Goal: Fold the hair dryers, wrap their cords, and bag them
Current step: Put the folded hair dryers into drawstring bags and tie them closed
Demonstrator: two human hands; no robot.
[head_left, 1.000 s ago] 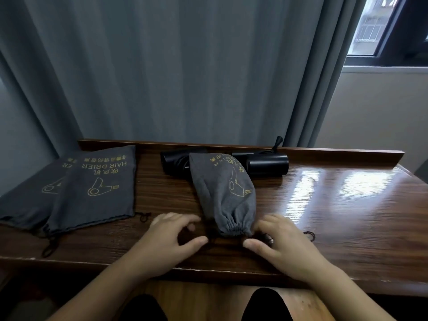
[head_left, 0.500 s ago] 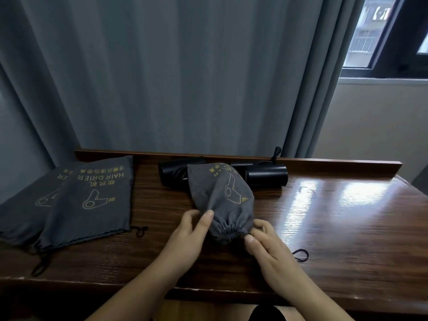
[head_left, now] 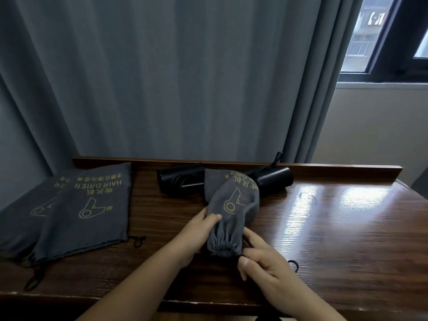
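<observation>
A filled grey drawstring bag with a yellow hair-dryer print lies in the middle of the wooden table, its gathered mouth toward me. My left hand grips the bag's left side near the mouth. My right hand pinches the black drawstring at the mouth's right corner. Behind the bag lie two black folded hair dryers, one to the left and one to the right.
Two flat empty grey bags overlap on the table's left part, one partly over the edge. A loop of black drawstring lies right of my right hand. Grey curtains hang behind the table's raised back rail.
Both hands moved from flat on the table by the mouth onto the bag. The left now holds its side, the right holds the cord; the bag has shifted slightly.
</observation>
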